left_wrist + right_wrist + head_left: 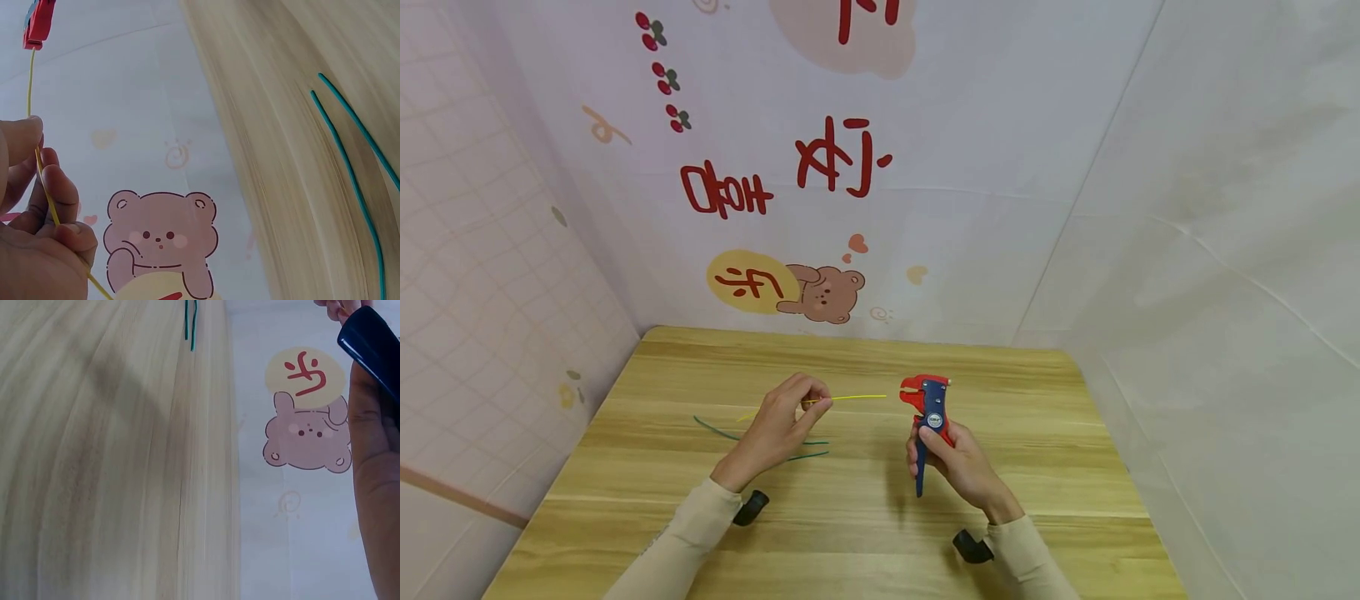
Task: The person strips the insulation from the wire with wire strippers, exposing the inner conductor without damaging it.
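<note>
A thin yellow wire is pinched between the thumb and fingers of my left hand, its free end pointing right toward the tool. In the left wrist view the yellow wire runs up from the left hand to the red jaws of the tool; whether it touches them cannot be told. My right hand grips a red and blue wire stripper by its handles, jaws facing left. The right wrist view shows the blue handle in the right hand.
Green wires lie on the wooden table beneath and beside the left hand. Black curved pieces sit by both wrists. A printed cloth wall rises behind the table's far edge, with side walls left and right.
</note>
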`<state>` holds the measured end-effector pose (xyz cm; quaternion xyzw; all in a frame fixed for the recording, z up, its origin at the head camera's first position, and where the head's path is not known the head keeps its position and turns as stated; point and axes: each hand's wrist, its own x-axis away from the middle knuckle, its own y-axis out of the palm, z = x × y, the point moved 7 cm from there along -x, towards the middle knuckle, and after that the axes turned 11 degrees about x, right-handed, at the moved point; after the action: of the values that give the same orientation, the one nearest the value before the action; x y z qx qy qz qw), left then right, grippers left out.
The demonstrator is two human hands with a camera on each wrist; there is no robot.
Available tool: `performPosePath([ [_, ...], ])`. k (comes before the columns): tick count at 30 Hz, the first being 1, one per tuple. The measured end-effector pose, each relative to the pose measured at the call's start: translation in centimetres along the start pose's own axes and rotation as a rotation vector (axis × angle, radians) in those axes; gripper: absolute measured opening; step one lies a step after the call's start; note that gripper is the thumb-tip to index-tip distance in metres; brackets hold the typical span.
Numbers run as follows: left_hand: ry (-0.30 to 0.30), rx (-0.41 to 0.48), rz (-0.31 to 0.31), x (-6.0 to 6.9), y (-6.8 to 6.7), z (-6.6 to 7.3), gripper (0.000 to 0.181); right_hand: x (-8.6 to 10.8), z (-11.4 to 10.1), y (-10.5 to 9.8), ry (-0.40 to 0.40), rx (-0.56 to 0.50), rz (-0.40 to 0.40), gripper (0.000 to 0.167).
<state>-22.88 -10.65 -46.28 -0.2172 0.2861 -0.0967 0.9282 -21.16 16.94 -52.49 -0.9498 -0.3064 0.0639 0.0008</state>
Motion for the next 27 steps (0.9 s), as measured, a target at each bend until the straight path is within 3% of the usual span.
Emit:
performPosePath([
  [27,-0.034,0.033,-0.010,-0.5,0.5,1.0,0.007,-0.1,-0.1,1.5,-0.030,-0.010,-0.069,0.032],
])
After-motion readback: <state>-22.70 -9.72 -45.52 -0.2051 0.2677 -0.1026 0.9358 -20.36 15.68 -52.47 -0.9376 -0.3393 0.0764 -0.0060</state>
